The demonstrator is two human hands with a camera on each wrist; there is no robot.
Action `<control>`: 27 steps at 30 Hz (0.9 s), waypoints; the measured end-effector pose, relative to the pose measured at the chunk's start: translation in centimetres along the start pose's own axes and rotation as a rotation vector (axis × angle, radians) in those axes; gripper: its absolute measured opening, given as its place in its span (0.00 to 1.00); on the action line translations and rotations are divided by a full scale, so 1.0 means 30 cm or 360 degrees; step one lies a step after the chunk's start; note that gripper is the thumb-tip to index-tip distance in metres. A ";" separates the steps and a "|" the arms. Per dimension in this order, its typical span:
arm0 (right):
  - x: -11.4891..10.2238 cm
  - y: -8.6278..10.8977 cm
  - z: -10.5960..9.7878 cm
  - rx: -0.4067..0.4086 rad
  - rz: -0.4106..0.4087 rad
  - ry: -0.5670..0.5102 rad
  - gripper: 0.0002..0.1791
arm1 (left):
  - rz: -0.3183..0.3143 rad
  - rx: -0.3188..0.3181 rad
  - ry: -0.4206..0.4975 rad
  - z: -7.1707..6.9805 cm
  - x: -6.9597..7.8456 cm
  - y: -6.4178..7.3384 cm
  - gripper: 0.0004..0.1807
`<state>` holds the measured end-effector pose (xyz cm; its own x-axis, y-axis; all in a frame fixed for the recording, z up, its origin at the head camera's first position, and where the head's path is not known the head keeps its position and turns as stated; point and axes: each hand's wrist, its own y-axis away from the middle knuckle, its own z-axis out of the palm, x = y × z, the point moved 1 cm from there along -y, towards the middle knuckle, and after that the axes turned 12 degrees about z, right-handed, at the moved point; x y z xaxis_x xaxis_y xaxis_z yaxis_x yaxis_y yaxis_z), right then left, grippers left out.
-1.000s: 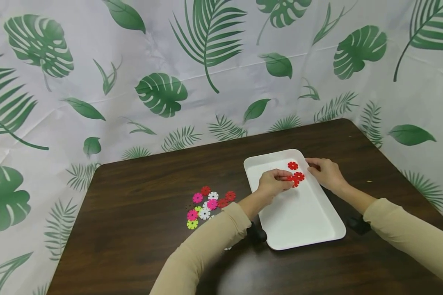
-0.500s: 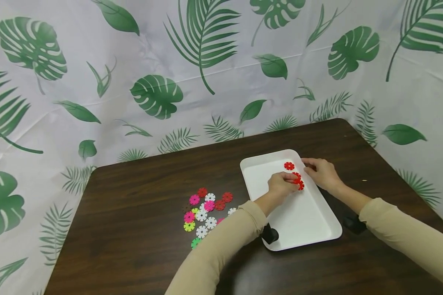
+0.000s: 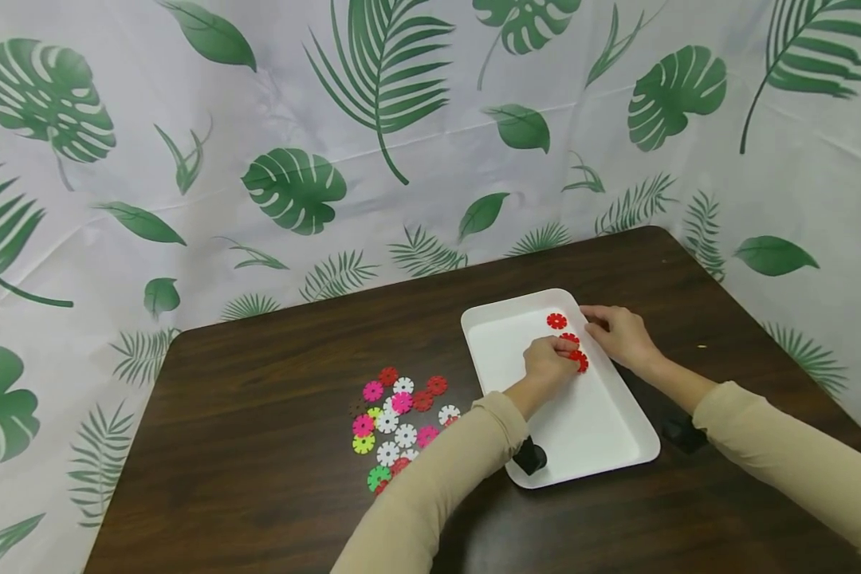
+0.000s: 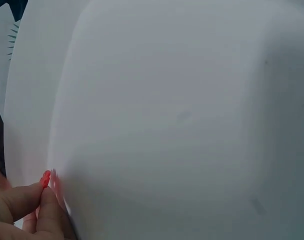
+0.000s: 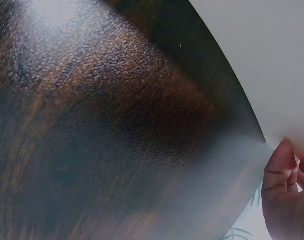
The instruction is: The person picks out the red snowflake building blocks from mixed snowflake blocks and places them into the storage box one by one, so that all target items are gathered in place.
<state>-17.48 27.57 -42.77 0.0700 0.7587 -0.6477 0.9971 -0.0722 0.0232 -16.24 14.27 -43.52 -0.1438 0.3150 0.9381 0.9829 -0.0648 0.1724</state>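
Observation:
In the head view my left hand (image 3: 548, 363) is over the white tray (image 3: 603, 434) and pinches a red notched plastic disc (image 3: 581, 362) near the tray's right wall. The left wrist view shows that disc (image 4: 45, 178) edge-on between thumb and fingertips, close to the wall. Another red disc (image 3: 556, 320) lies flat toward the tray's far end, and a further red disc (image 3: 569, 340) is partly covered by my left fingers. My right hand (image 3: 623, 336) holds the tray's right edge; in the right wrist view its thumb (image 5: 282, 162) lies against the outer wall.
Left of the tray, a loose group of notched discs in white (image 3: 405, 435), pink (image 3: 373, 391), yellow (image 3: 363, 444), green (image 3: 379, 478) and red (image 3: 437, 385) lies on the dark wooden table (image 3: 258, 446). My left sleeve (image 3: 438, 478) covers part of that group. A leaf-patterned cloth (image 3: 402, 199) hangs behind the table.
My left hand has moved a little right within the tray with the red disc, toward the right wall. The forearm's shift uncovers more loose discs. My right hand keeps its place at the edge.

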 end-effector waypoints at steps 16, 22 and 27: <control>-0.007 0.003 0.002 0.0005 0.0014 0.0009 0.21 | 0.0008 -0.0058 -0.0063 -0.006 0.012 0.018 0.13; -0.006 0.008 0.002 -0.0002 0.0031 0.0000 0.21 | 0.0043 -0.0104 -0.0117 -0.010 0.019 0.031 0.16; -0.007 0.006 0.000 0.0008 0.0022 0.0002 0.21 | 0.0097 -0.0124 -0.0131 -0.024 0.030 0.041 0.17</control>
<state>-17.30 27.41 -42.62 0.0837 0.7583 -0.6465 0.9959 -0.0859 0.0282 -15.25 13.79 -42.25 -0.0709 0.3846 0.9203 0.9771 -0.1586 0.1416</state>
